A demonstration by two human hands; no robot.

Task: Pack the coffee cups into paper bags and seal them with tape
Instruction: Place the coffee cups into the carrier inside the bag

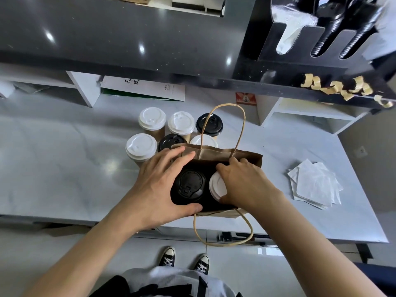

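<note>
Settling two lidded cups into a brown paper bag (216,152) at the near edge of the white tabletop (53,168), a person works w/ both hands at the bag's open mouth. Left hand (158,189) is spread round the bag's left side, fingers (179,154) lying fairly straight along the far rim, thumb at the near rim, beside the black-lidded cup (190,186) inside. Right hand (244,183) is curled over the white-lidded cup (216,187) next to it, fingertips on the lid, apparently seating it; both cups sit in a dark insert. One twine handle (222,232) hangs off the near edge; the other stands up on the far side.

Just behind the bag, six more cups (150,121) wait in two rows, white & black lids mixed. A stack of white napkins (315,185) lies well apart to the right. Farther back, under the dark shelf, precut tape strips (342,88) hang from the ledge at upper right.

Step in hand, by the look of it: loading, nearly done for this bag. Next move likely calls for pulling hands clear, pressing the rims together, then reaching up-right for a tape strip to seal.
</note>
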